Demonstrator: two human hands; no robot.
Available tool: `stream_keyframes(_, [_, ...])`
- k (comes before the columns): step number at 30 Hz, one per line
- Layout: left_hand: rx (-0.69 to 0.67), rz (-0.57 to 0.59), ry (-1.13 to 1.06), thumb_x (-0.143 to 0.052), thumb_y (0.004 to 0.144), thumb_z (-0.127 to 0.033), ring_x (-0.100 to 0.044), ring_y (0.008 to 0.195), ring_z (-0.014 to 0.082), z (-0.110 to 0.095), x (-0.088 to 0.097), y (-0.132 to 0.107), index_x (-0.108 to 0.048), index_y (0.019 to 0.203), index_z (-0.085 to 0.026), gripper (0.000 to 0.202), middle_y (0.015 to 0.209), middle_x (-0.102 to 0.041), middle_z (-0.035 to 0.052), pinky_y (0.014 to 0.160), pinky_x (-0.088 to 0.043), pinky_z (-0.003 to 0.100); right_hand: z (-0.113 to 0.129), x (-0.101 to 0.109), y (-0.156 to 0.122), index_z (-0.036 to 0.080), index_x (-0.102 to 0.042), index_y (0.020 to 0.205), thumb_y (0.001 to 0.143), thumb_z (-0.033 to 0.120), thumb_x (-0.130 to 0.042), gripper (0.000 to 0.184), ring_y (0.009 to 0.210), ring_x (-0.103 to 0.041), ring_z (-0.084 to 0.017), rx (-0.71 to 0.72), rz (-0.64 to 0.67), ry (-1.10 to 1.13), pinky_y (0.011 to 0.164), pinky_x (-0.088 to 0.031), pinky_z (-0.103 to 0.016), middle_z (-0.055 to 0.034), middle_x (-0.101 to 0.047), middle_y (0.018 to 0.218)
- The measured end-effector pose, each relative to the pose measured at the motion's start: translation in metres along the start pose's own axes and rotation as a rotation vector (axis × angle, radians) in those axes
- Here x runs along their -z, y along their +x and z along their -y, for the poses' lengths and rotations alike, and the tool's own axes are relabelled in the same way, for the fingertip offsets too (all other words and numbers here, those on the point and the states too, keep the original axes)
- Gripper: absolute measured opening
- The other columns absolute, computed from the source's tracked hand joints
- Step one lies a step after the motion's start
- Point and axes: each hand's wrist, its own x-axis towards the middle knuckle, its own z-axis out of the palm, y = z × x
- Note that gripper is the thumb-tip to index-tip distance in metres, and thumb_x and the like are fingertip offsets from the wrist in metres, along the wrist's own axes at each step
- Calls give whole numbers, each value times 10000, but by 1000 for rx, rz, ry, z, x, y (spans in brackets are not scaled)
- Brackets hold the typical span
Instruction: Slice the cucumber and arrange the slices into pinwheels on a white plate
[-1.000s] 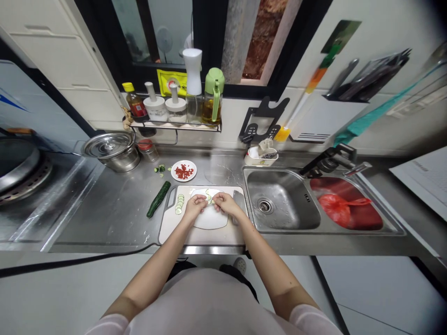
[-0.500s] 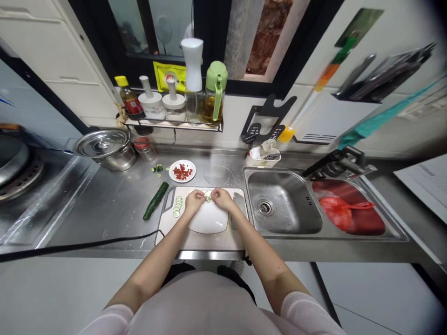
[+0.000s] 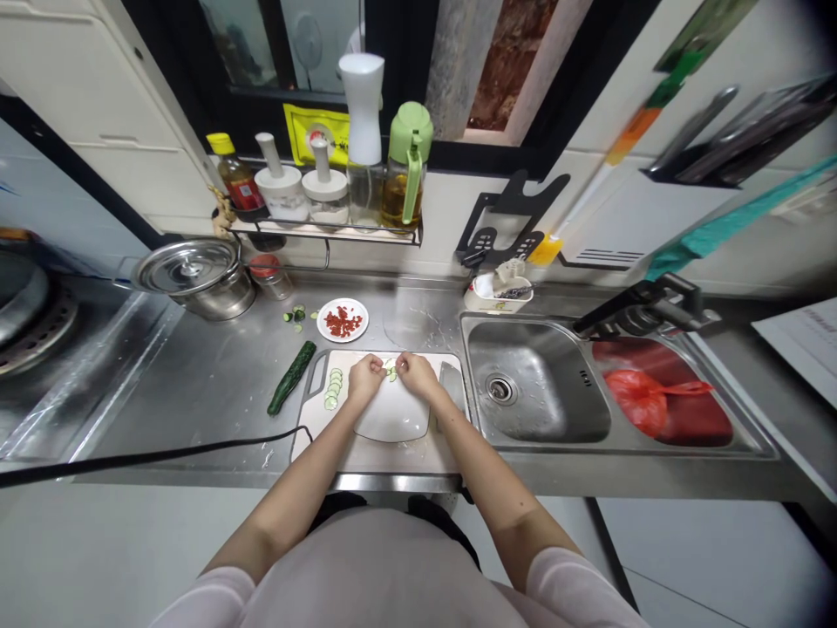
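A white plate (image 3: 392,414) lies on the chopping board (image 3: 327,447). Over its far part my left hand (image 3: 366,378) and my right hand (image 3: 417,376) face each other, fingertips pinched close together. Small cucumber slices (image 3: 391,373) show between the fingertips, at the far edge of the plate, and both hands seem closed on a slice there. Left of the plate, a row of overlapping cucumber slices (image 3: 333,389) rests on the board. A knife with a broad blade (image 3: 451,388) lies on the board's right side, partly behind my right forearm.
A whole cucumber (image 3: 291,378) lies left of the board. Behind it are cucumber ends (image 3: 296,315) and a small plate of chopped red pieces (image 3: 343,320). A lidded steel pot (image 3: 196,277) stands back left, a sink (image 3: 536,388) to the right. A black cable (image 3: 163,453) crosses the counter.
The head view has shifted slightly. Both hands remain pinched at the far edge of the plate, with only small fingertip movement around the cucumber slices.
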Motion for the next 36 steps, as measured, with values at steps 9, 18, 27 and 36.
stream_keyframes(9, [-115,17,251,-570,780,-184,-616,773,158,-9,1,-3,-633,889,-222,131,809,-682,8,721,-411,244,5,2,1,211,-644,1017,899,215,-461,218,880,-595,-169,-34,31,-116,674,-332,-231,-69,-694,993])
stream_keyframes(18, [-146,35,440,-510,862,-260,-594,877,190,-13,4,-10,-637,969,-226,170,952,-651,51,755,-413,276,10,2,-1,226,-604,1084,913,234,-441,237,951,-597,-189,-35,59,-223,721,-348,-253,-78,-673,1076])
stream_keyframes(27, [-197,59,431,-540,860,-313,-593,900,191,-12,6,-12,-650,1006,-237,198,1027,-606,58,766,-418,275,8,3,-2,215,-609,1073,903,245,-472,220,961,-592,-190,-19,45,-166,717,-346,-250,-80,-677,1054])
stream_keyframes(36, [-202,41,440,-596,837,-371,-587,930,199,-13,4,-13,-646,1016,-236,230,1077,-585,65,762,-422,277,10,0,-2,223,-602,1082,898,249,-479,223,947,-594,-187,-49,33,-162,719,-352,-252,-74,-675,1066])
